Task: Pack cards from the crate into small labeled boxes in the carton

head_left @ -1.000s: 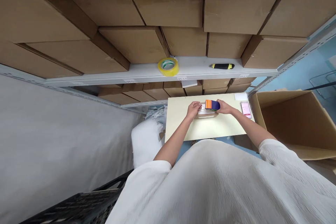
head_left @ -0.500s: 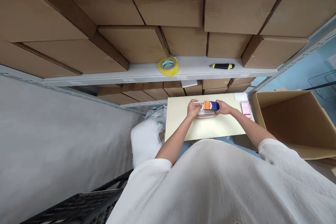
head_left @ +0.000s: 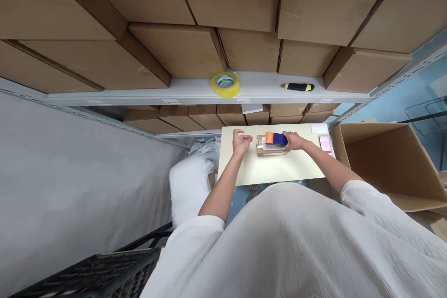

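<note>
My left hand [head_left: 241, 141] shifts clear, empty, half-curled, my right hand [head_left: 292, 140] gripping an orange-and-navy block [head_left: 275, 138] over the already-taped brown cardboard box [head_left: 266, 152].

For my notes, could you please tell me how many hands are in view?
2: the left hand, over the table, left of the small box; the right hand, gripping the orange-blue item over it.

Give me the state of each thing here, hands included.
Left hand, grip partly open, holding nothing visible
Right hand, grip closed on the blue item
Blue item, held over the small box
Small box, looks closed, on the table
Large box, open
Phone, screen lit
Tape, lying on the shelf
Cutter, lying on the shelf, blade unclear
</note>
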Tool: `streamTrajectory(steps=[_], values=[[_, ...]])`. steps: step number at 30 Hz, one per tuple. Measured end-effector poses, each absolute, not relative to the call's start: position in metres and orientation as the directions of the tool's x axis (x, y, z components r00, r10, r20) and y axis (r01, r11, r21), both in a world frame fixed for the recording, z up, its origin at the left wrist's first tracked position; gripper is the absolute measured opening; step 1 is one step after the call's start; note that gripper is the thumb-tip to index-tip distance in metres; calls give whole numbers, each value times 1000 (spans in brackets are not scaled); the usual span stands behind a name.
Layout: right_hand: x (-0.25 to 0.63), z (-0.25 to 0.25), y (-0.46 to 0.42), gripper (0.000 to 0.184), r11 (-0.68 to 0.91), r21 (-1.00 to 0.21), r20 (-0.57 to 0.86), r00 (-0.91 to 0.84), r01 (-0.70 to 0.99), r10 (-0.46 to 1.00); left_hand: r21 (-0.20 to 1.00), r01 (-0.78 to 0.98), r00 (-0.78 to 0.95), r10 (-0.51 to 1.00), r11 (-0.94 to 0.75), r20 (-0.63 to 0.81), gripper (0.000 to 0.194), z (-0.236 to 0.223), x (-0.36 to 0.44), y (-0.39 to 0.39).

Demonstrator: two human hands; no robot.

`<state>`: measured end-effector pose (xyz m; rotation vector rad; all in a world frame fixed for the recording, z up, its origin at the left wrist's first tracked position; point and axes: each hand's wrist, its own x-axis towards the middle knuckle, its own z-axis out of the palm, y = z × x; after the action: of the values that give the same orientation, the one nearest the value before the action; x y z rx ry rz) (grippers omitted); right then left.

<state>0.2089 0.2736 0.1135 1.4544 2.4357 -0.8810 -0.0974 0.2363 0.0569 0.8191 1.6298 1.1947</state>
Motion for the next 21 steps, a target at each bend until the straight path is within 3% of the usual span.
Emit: streamTrajectory(steps=[6,21], values=[[219,117,280,40,339,-383,-417,-488,859,767,940,-116,-405,849,321,-340,56,38,-145,230],[217,118,285,33,415,-278,-405,-497,866,767,858,-188,-359,780,477,-512,42,-22,-116,220]])
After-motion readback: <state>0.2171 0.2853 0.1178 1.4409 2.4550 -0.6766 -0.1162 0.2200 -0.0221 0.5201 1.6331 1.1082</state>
